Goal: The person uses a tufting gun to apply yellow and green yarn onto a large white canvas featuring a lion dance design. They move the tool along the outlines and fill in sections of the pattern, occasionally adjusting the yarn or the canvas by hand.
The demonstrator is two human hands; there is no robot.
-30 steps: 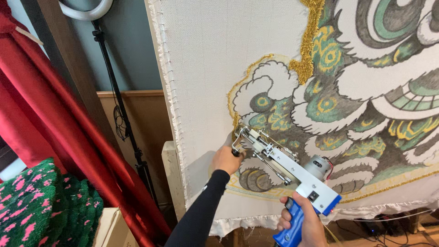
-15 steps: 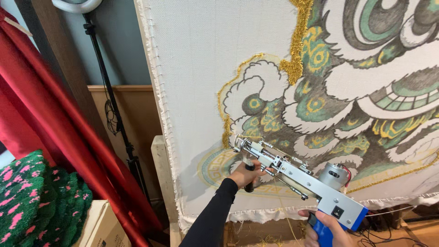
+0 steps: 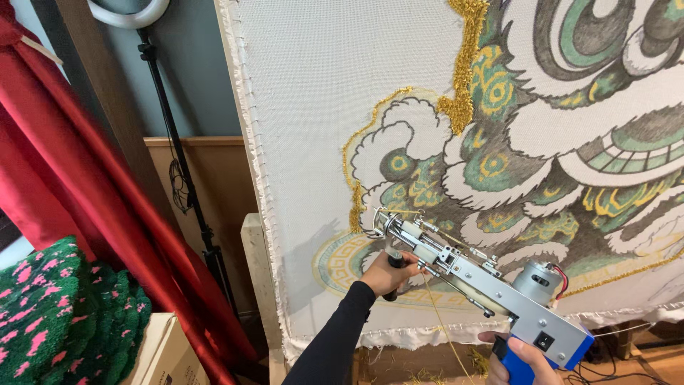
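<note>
You held a tufting gun (image 3: 477, 281) in both hands against a stretched white backing cloth (image 3: 320, 128) drawn with a lion-dance design. Your left hand (image 3: 388, 273), in a black sleeve, was clenched around the front grip; your right hand (image 3: 516, 356) was wrapped around the blue rear handle at the frame's bottom edge. Compared with a second earlier, the gun's needle end (image 3: 381, 219) had climbed up the cloth, reaching the lower end of the gold yarn outline (image 3: 353, 178), suggesting the line was being extended. Gold yarn (image 3: 438, 317) trailed down from the gun. A red curtain (image 3: 78, 192) hung to your left.
</note>
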